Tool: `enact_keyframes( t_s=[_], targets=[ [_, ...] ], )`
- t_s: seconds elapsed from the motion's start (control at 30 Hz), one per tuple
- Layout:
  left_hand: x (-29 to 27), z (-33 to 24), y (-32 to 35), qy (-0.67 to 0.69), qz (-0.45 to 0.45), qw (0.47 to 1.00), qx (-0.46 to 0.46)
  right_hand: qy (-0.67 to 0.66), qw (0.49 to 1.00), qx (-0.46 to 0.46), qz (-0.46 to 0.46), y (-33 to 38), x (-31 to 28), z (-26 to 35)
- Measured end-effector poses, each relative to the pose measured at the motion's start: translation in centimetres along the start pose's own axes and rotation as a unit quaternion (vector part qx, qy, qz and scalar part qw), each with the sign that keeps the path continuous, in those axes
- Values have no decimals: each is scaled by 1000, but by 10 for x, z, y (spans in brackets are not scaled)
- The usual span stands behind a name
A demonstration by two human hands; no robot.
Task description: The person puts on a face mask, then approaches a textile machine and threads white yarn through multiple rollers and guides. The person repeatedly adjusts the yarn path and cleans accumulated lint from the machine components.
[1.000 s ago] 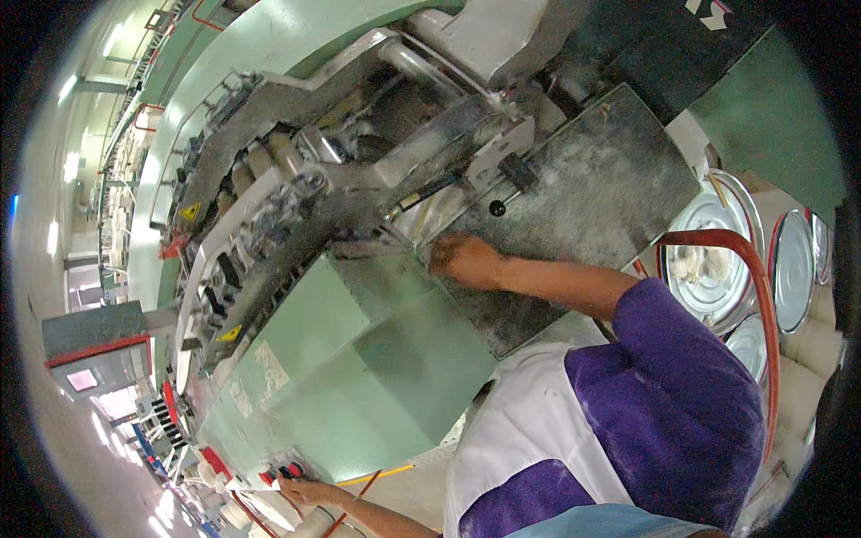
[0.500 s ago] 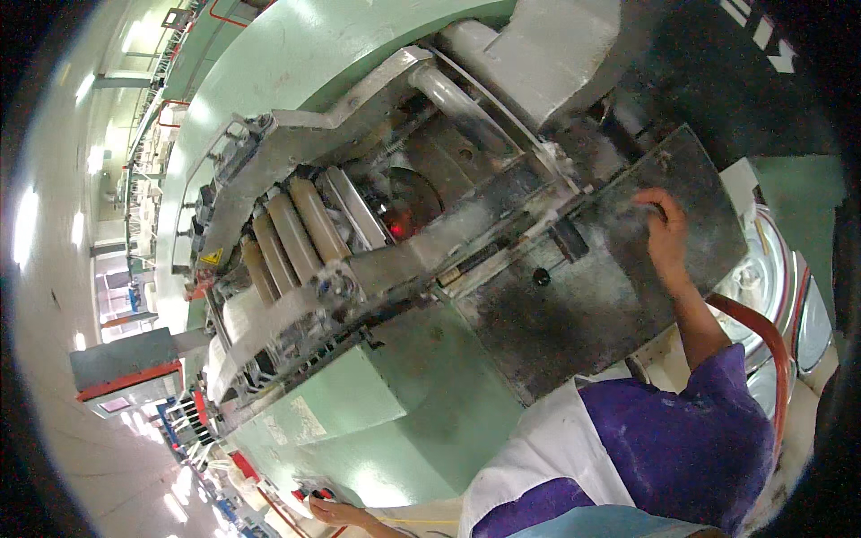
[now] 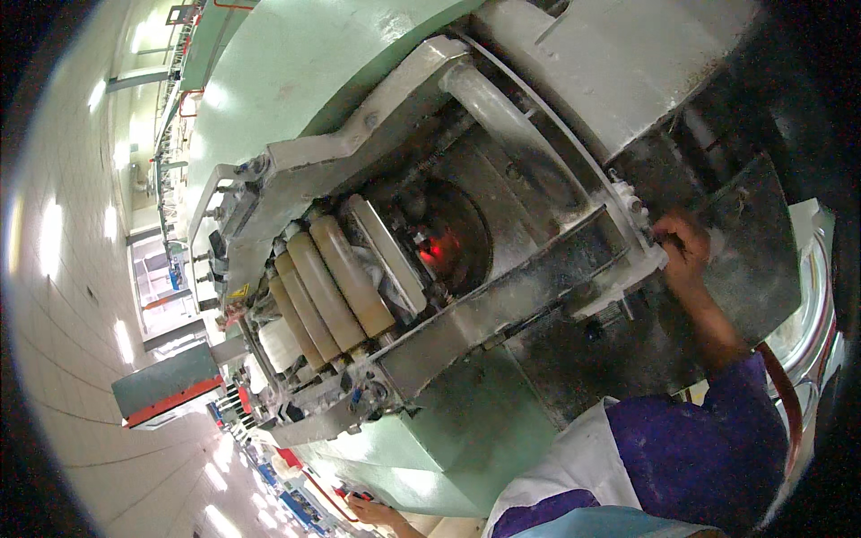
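Up close: right hand (image 3: pixel 683 244) at end of grey metal bar (image 3: pixel 529 287) on green machine (image 3: pixel 466 430), fingers curled against bar end, grip unclear; tan rollers (image 3: pixel 336 287) left of bar; left hand (image 3: pixel 369 511) below machine, fingers loosely curled, holding nothing visible

Two hands show: the right hand (image 3: pixel 683 247) up at the end of the grey bar (image 3: pixel 529 296), the left hand (image 3: pixel 369 511) low at the picture's bottom edge. One green machine (image 3: pixel 430 430) fills the view. Three tan rollers (image 3: pixel 327 291) lie side by side in it. One red glow (image 3: pixel 441 251) shows inside. One shiny can (image 3: pixel 812 305) stands at right.
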State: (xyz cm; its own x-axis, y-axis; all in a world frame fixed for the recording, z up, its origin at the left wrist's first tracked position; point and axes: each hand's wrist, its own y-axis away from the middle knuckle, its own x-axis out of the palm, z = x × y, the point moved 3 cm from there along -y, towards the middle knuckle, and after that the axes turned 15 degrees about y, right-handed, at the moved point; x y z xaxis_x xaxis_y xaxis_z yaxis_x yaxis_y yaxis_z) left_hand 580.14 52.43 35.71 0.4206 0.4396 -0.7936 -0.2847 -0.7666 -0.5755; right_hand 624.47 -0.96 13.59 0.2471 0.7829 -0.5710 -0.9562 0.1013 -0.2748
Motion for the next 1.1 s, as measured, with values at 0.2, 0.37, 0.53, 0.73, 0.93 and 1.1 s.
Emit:
enact_keyframes(
  t_s=[0.2, 0.37, 0.53, 0.73, 0.93, 1.1],
  targets=[
    [1, 6, 0, 10, 13, 999, 42, -15, 1000, -3, 5, -3, 1, 1],
    [1, 18, -1, 64, -5, 998, -2, -20, 999, -4, 38, 1, 2, -4],
    [3, 22, -2, 48, -16, 998, -25, -41, 999, -1, 15, 2, 4, -8],
    [2, 10, 2, 61, -32, 997, -17, -103, 990, 30, -86, -9, -13, 9],
    [0, -9, 11, 95, -50, 994, 11, -58, 984, -164, -36, -73, -40, 92],
    [3, 4, 11, 123, -68, 990, 3, -90, 926, -349, 111, -118, 11, 177]
  ],
)
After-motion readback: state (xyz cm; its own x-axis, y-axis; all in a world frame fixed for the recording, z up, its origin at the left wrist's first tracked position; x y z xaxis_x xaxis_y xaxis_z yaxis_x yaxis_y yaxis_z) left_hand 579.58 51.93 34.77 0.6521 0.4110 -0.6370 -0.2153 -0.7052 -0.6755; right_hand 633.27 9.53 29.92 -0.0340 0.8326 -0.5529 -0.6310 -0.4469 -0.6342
